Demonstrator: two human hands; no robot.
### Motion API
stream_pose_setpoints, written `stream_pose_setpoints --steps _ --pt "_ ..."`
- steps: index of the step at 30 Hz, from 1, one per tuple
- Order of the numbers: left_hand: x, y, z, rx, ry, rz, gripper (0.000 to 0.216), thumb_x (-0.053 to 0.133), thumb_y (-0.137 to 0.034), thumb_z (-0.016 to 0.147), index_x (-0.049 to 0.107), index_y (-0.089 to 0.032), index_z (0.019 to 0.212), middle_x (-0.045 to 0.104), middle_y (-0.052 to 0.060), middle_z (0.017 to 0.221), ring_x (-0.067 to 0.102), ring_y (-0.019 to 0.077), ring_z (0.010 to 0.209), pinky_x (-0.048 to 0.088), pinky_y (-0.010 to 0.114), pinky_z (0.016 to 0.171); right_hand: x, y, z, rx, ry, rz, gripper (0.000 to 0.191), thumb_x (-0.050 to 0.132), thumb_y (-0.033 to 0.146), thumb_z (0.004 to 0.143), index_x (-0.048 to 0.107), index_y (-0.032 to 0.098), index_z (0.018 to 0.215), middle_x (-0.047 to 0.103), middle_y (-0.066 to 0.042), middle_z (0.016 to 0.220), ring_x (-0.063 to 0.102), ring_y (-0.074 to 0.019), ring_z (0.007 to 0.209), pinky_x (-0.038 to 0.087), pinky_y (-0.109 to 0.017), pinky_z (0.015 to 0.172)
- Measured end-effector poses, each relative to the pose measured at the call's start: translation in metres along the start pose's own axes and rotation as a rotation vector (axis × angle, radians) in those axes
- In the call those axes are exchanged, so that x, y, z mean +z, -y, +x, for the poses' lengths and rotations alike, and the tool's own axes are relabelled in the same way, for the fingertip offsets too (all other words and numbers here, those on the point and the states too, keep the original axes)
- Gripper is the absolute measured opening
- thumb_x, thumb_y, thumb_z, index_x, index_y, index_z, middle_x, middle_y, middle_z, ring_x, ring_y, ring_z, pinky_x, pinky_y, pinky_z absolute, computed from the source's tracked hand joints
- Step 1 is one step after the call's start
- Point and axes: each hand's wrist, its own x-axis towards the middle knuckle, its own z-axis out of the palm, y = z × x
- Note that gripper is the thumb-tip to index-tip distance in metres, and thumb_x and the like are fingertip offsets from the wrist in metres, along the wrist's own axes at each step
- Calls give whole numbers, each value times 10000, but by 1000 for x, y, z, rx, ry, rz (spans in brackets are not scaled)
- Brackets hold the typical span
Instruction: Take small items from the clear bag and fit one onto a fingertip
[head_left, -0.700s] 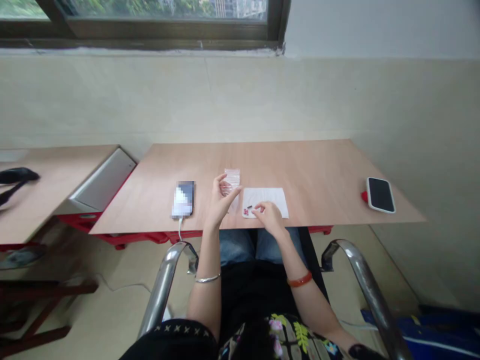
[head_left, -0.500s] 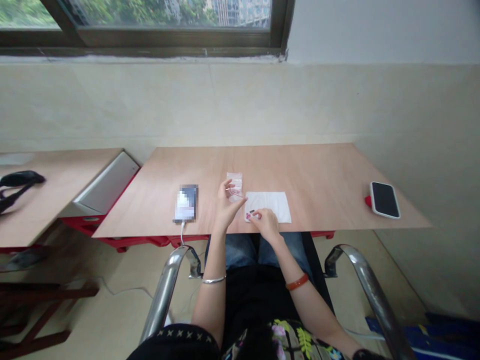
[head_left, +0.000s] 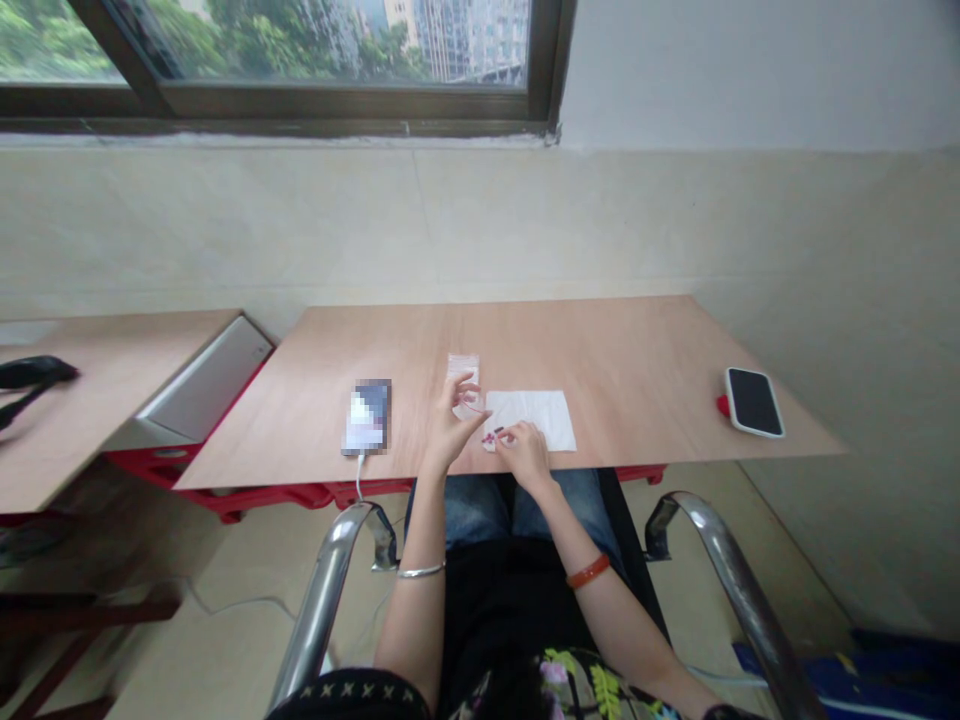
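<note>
Pinched in the left hand (head_left: pixel 450 430), a small clear bag (head_left: pixel 463 385) stands raised just above the table (head_left: pixel 637 350). Right hand (head_left: pixel 525 452) has drawn closer to it than half a second ago, fingertips closed over tiny red and dark pieces (head_left: pixel 491 437) at the near-left corner of a white sheet (head_left: pixel 536 412); what they grip cannot be told. Nearby: a plugged-in phone (head_left: pixel 367 418), left; another phone (head_left: pixel 754 402), far right.

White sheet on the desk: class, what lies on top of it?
On the white sheet, at its near-left corner, lie tiny red and dark pieces. The right hand covers part of that corner, hiding anything beneath.
</note>
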Motion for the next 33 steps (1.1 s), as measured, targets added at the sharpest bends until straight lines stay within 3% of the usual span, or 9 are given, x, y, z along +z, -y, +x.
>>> stream_pose_setpoints --steps 5,8,14,18,21,25,28,31,33 --pt "4 9 -4 -42 93 -55 621 736 -190 714 467 -226 1272 611 93 1151 599 208 1007 482 388 905 -32 13 17 -13 -195 259 75 639 227 808 700 184 808 650 -41 812 568 -181 781 430 -287 756" --pt "12 13 -6 -45 122 -91 645 740 -198 716 447 -232 1289 591 111 1216 583 235 1098 459 433 970 -50 28 28 -74 -223 424 121 634 278 820 700 177 837 659 -47 837 578 -169 757 449 -273 709" --pt "22 10 -5 5 87 -90 623 721 -222 758 435 -263 1310 552 119 1305 535 260 1221 412 485 1055 -52 44 37 -80 11 621 179 630 322 817 725 191 893 709 -56 923 629 -170 791 484 -282 725" --pt "22 9 -6 10 78 -84 632 725 -229 761 434 -259 1321 546 124 1318 526 265 1232 418 480 1050 -51 40 38 -35 170 822 213 598 345 818 726 176 837 723 -48 828 656 -169 731 510 -269 658" --pt "23 9 -7 4 96 -82 666 723 -228 759 411 -258 1347 534 124 1335 510 261 1244 414 467 1049 -51 36 38 10 201 850 184 621 316 777 728 166 788 721 -43 777 660 -169 693 521 -272 643" --pt "21 14 -8 -76 102 33 739 752 -233 713 396 -249 1361 548 107 1296 570 224 1105 481 382 924 -54 35 41 60 119 750 145 626 216 757 737 161 832 735 -63 844 682 -182 757 532 -277 677" --pt "18 22 -10 -110 90 105 661 763 -248 687 477 -218 1282 589 88 1187 592 182 923 501 329 801 -63 40 42 57 43 477 171 605 161 775 745 183 870 739 -58 858 682 -185 770 517 -287 701" --pt "15 24 -9 -60 97 127 554 749 -275 702 534 -210 1209 610 72 1125 584 180 906 494 346 832 -73 51 40 24 -34 205 181 596 166 797 758 218 861 742 -44 836 676 -202 772 495 -316 727" --pt "14 19 -9 -42 100 141 615 758 -290 698 506 -224 1255 603 73 1158 583 192 955 484 364 879 -76 57 39 1 -66 121 181 594 181 814 760 228 867 743 -40 845 670 -211 777 482 -331 740"
